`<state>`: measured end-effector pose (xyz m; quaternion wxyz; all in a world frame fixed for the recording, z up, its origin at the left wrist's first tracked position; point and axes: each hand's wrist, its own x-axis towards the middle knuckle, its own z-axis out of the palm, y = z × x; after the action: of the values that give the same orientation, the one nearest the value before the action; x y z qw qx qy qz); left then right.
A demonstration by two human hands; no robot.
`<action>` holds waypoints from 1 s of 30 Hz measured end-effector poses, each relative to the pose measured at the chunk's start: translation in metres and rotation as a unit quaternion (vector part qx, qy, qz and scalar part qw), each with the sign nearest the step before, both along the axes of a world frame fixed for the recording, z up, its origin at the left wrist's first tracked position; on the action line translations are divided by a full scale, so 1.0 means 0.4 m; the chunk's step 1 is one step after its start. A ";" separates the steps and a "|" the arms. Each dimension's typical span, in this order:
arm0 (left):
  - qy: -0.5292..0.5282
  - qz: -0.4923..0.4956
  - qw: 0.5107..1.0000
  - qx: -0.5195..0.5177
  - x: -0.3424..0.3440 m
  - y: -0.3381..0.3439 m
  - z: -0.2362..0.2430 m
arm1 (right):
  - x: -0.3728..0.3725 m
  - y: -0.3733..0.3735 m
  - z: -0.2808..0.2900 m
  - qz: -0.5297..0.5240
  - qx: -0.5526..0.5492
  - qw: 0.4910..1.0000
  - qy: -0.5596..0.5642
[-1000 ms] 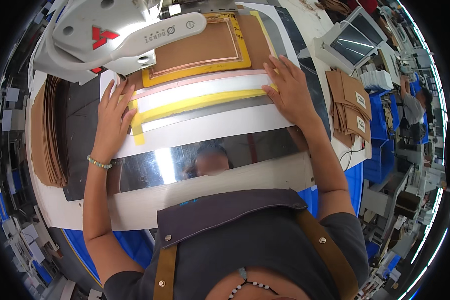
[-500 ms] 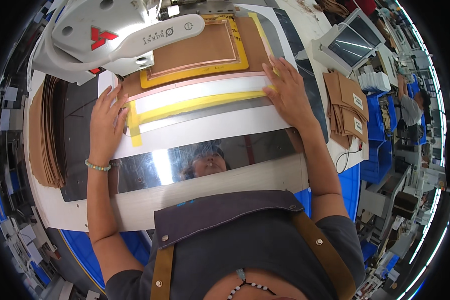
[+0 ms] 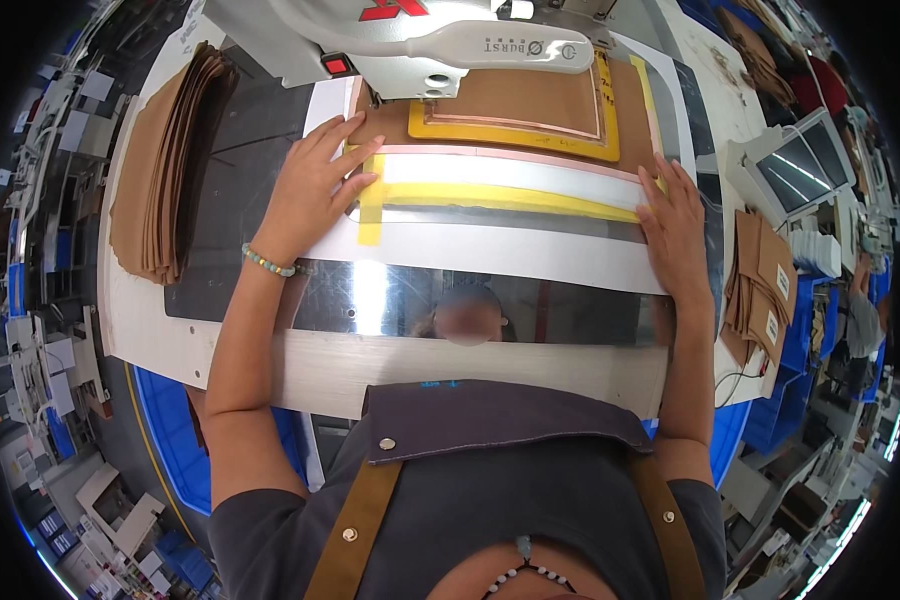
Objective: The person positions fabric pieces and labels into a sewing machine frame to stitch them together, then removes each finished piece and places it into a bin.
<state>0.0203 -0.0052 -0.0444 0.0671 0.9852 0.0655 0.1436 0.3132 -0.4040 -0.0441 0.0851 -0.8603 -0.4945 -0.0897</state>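
Both hands lie spread flat on the white plastic template with yellow tape strips [image 3: 500, 215]. The left hand [image 3: 310, 190] presses its left end, the right hand [image 3: 675, 225] its right end, below the white sewing-machine head [image 3: 420, 40].

A flat white template board [image 3: 490, 250] lies across the middle of the frame, a little tilted, its right end lower. A yellow tape strip [image 3: 510, 198] runs along its length, with a short yellow piece crossing it at the left end. A pink edge borders its upper side. In the upper middle of the frame, a brown leather panel [image 3: 530, 100] sits inside a yellow frame [image 3: 515, 135], flat, partly under the white machine head.
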 end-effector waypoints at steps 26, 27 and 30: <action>-0.001 -0.021 0.998 -0.056 0.025 0.001 -0.009 | 0.172 -0.443 0.202 -0.396 0.149 0.890 -0.168; 0.000 -0.023 0.998 -0.054 0.029 -0.003 -0.010 | 0.176 -0.483 0.196 -0.396 0.148 0.890 -0.169; 0.005 -0.017 0.999 -0.038 0.014 -0.003 -0.005 | 0.219 -0.565 0.146 -0.454 0.097 0.882 -0.079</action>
<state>0.0261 -0.0064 -0.0465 0.1068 0.9836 0.0546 0.1345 0.4010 -0.6300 0.0142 0.0784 -0.9681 -0.0434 -0.2340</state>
